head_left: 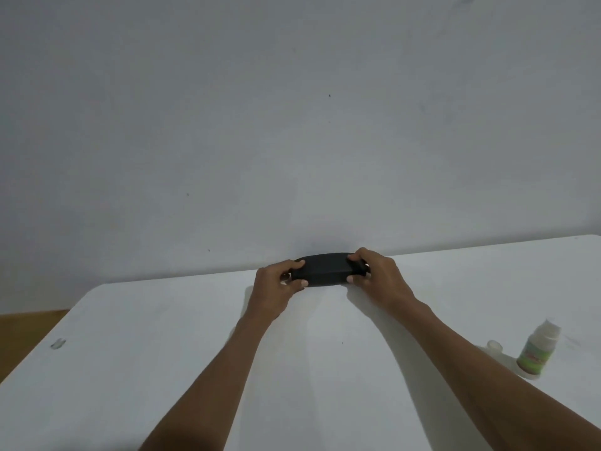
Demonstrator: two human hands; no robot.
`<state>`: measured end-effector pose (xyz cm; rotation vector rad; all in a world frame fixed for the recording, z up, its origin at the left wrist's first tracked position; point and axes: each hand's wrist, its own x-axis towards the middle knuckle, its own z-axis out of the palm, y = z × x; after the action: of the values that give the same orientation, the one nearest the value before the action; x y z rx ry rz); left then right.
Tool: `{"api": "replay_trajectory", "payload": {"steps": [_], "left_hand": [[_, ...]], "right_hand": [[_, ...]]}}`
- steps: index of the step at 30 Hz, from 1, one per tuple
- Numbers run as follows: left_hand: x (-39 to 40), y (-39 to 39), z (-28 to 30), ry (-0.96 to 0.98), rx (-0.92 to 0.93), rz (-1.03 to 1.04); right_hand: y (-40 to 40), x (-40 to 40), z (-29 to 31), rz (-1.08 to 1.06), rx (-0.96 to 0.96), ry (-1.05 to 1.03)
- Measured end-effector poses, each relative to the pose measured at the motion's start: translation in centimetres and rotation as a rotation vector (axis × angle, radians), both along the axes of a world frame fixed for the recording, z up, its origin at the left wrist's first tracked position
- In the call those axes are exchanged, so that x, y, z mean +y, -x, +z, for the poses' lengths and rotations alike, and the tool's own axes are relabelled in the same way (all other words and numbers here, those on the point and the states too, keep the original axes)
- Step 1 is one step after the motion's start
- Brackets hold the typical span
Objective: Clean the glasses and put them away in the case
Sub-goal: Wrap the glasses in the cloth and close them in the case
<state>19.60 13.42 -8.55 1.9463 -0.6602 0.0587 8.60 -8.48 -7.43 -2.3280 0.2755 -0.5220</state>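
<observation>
at the far edge of the white table (162, 369), hard against the wall (292, 125), your two hands frame the black glasses case (320, 268). your left hand (274, 284) curls around its left end, thumb on the near face and fingertips over the top; your right hand (374, 275) wraps the right end the same way, fingers hooked over the top edge. both hands are closed onto the case, neither loose. the case lies lengthwise, apparently shut, and the glasses themselves are nowhere in view; whether they sit inside cannot be told from here. the shell looks rigid and light, a matte surface that should not slip, so a hold at the two ends suits it, with thumbs near the front seam if you mean to pry the lid. expect a sprung hinge to snap. well apart, by your right forearm, a small green-labelled bottle (538, 351) stands uncapped, its cap (494, 346) just beside it.
</observation>
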Motion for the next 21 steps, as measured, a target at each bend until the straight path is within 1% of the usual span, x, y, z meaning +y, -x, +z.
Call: {"api": "replay_trajectory", "payload": {"steps": [4,8,11,14,15,17,18,21], "left_hand": [[-0.5,-1.3,-0.4,-0.016,-0.012,0.004],[-0.5,-1.5,-1.0,-0.004,-0.001,0.006],[-0.5,-1.5,-0.8,-0.056,0.005,0.005],[-0.8,-1.0,0.5,-0.146,0.024,0.006],[-0.9,-0.5,1.1,-0.189,0.010,0.010],[-1.2,1.0,2.1,-0.291,-0.086,0.020],[-1.4,1.9,2.6,-0.308,-0.135,0.022],[-2.4,4.9,3.8,-0.220,-0.159,0.006]], "right_hand": [[-1.2,-0.1,-0.5,-0.017,0.004,0.044],[-1.4,0.0,-1.1,-0.049,0.003,0.044],[-1.4,0.2,-0.7,-0.080,0.013,0.121],[-0.9,0.9,0.2,-0.130,0.081,0.206],[-0.6,1.2,0.7,-0.140,0.115,0.239],[0.3,1.7,1.9,-0.143,0.186,0.328],[0.9,1.9,2.4,-0.151,0.201,0.347],[3.7,1.8,4.3,-0.203,0.153,0.328]]}}
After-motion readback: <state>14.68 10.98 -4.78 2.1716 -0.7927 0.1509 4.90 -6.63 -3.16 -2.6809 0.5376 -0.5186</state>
